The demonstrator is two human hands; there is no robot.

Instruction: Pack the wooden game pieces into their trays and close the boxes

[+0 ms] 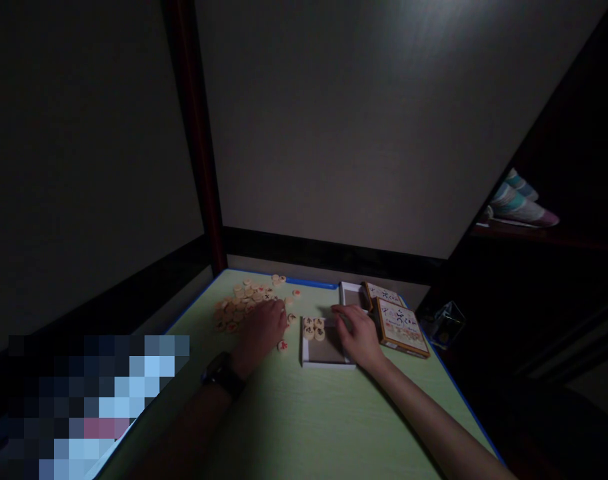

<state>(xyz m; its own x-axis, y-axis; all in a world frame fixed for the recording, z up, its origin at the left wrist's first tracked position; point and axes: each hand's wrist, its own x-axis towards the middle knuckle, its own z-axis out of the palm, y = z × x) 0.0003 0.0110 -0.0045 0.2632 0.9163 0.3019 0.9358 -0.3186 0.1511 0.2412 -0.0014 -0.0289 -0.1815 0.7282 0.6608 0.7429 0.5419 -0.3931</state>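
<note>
My left hand, with a dark watch on the wrist, is curled over the right side of a heap of round wooden Chinese chess pieces. Its fingertips are hidden, so I cannot make out what is in them. My right hand lies over the right side of a shallow white-edged box tray, thumb and forefinger apart. Several pieces with dark characters sit grouped in the tray's far left corner. A piece with a red character lies between my left hand and the tray.
Two printed box lids lie at the table's right side, beside a second white-edged tray. The green table has a blue edge and meets the wall. A clear container stands past its right edge.
</note>
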